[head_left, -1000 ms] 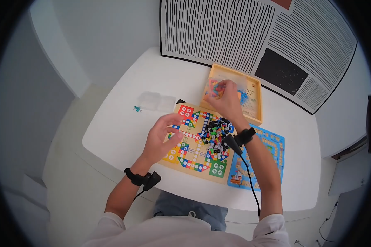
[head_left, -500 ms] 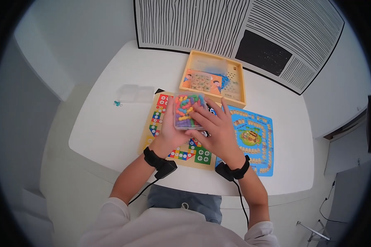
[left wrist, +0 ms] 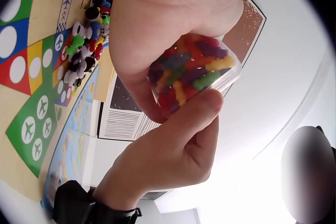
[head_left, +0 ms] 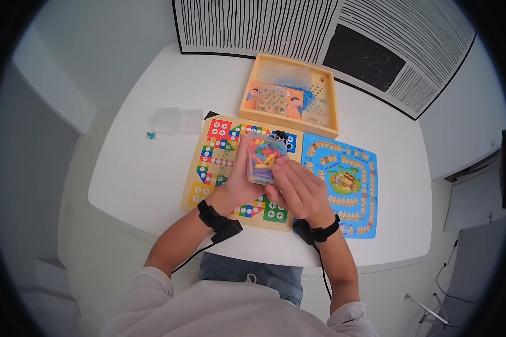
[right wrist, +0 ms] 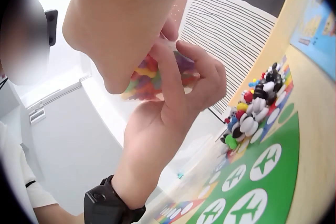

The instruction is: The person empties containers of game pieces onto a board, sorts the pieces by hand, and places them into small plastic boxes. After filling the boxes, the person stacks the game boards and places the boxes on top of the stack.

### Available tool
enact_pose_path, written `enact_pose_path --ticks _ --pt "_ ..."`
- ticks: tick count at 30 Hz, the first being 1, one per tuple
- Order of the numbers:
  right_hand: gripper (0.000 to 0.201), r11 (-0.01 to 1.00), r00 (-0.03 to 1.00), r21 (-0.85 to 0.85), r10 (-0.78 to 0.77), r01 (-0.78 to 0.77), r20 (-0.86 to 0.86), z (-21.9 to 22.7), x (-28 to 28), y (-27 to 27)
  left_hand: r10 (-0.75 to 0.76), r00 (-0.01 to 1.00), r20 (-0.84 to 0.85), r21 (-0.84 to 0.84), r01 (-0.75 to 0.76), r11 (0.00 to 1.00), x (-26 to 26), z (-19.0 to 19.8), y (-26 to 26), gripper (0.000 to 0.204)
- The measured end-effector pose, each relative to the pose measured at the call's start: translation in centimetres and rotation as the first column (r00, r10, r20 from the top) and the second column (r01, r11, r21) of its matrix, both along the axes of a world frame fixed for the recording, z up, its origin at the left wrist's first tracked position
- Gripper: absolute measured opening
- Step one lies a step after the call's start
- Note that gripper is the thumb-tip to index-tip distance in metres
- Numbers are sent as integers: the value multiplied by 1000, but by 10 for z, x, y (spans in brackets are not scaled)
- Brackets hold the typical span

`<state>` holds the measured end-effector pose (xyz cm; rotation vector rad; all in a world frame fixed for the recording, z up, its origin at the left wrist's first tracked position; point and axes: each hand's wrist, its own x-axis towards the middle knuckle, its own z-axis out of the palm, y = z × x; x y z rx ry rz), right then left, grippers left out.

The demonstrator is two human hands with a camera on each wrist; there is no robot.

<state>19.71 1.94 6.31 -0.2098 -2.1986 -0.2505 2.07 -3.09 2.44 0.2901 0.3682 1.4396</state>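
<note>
A clear plastic box (head_left: 262,150) full of small colourful game pieces is raised over the ludo-style board (head_left: 195,194). My left hand (head_left: 237,182) grips it from the left and beneath, its fingers wrapped about the wall in the right wrist view. My right hand (head_left: 302,194) lies over the near right side of the box, fingers on top. Seen in the left wrist view, the right thumb (left wrist: 202,106) presses at a lower corner of the box (left wrist: 184,69). A heap of small multicoloured pieces (right wrist: 257,98) lies on the board, mostly hidden by the hands in the head view.
A shallow wooden tray (head_left: 333,106) at the back holds a clear box of round discs (head_left: 271,100), an orange card and blue pieces. Right of the ludo board lies a blue game board (head_left: 368,191). A clear empty case (head_left: 177,121) and small teal pieces (head_left: 151,136) sit at left.
The right hand has brought the box of colourful pieces from the wooden tray to the left hand, which now grips it. Since then the box has tilted and the right fingers have shifted toward its near right side.
</note>
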Motion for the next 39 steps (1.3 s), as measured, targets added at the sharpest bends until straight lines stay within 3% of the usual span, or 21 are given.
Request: enact_pose_path --ticks 5,9,12,17,28,34,36,39 --pt "30 999 1000 39 -22 22 8 2 7 -4 -111 994 -16 72 112 991 -3 -11 -3 84" --pt "30 997 999 74 -37 34 32 2 8 -7 -85 996 -4 117 85 989 0 -9 -8 86" --pt "32 996 998 78 -51 48 28 0 9 -5 -75 997 -15 45 75 996 2 -6 -9 84" --pt "32 996 999 82 -31 28 41 6 11 -6 -197 967 163 99 182 978 3 -14 -8 82" --pt "29 997 998 49 -54 54 7 1 11 -7 -249 937 246 191 205 960 1 -15 -8 80" --pt "20 997 996 -72 28 -33 -79 -7 10 -1 -251 933 259 136 222 965 6 -10 -10 82" --pt "30 958 988 -257 103 -130 -116 -4 9 1 -239 945 225 129 215 968 8 -5 -12 83" --pt "39 953 985 -260 132 -157 -112 3 4 -1 -171 972 159 128 151 980 8 -4 -14 83"
